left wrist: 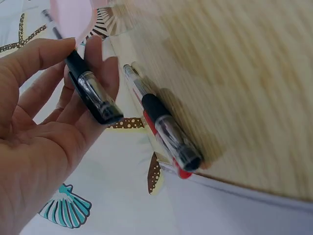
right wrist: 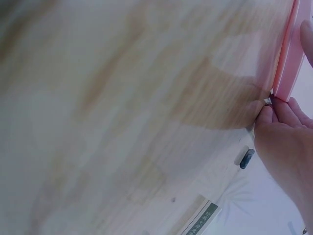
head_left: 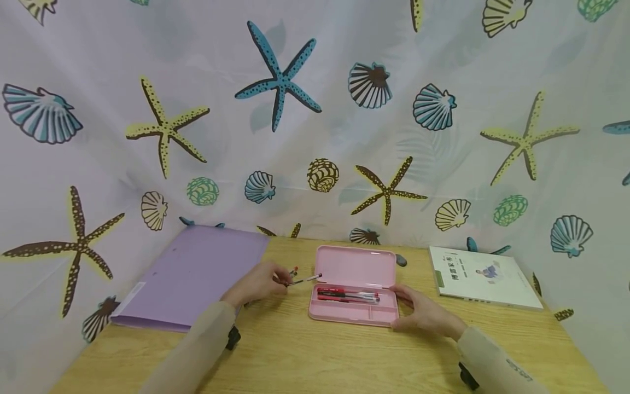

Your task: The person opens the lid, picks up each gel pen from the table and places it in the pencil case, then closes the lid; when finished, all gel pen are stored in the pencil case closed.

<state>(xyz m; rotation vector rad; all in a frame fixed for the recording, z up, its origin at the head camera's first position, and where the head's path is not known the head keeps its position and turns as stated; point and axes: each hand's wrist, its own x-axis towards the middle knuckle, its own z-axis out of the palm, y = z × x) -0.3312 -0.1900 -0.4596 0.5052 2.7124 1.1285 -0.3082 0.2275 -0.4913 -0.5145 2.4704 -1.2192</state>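
My left hand (head_left: 258, 283) pinches a black-capped gel pen (left wrist: 90, 88) between thumb and fingers, its thin end pointing toward the pencil case. Below that hand, in the left wrist view, another black pen (left wrist: 168, 134) and a partly hidden red pen (left wrist: 183, 172) lie side by side on the table. The pink pencil case (head_left: 355, 266) lies with its lid raised at the back. Several red and black pens (head_left: 346, 295) rest in its long compartment. My right hand (head_left: 427, 313) holds the case's right end, thumb at the front corner and fingers toward the hinge.
A purple folder (head_left: 206, 268) lies on the left of the wooden table (head_left: 305, 355). On the right is a white book (head_left: 484, 278). A small dark oval object (head_left: 401, 260) sits behind the case. Patterned cloth (head_left: 325, 137) hangs along the table's back and sides.
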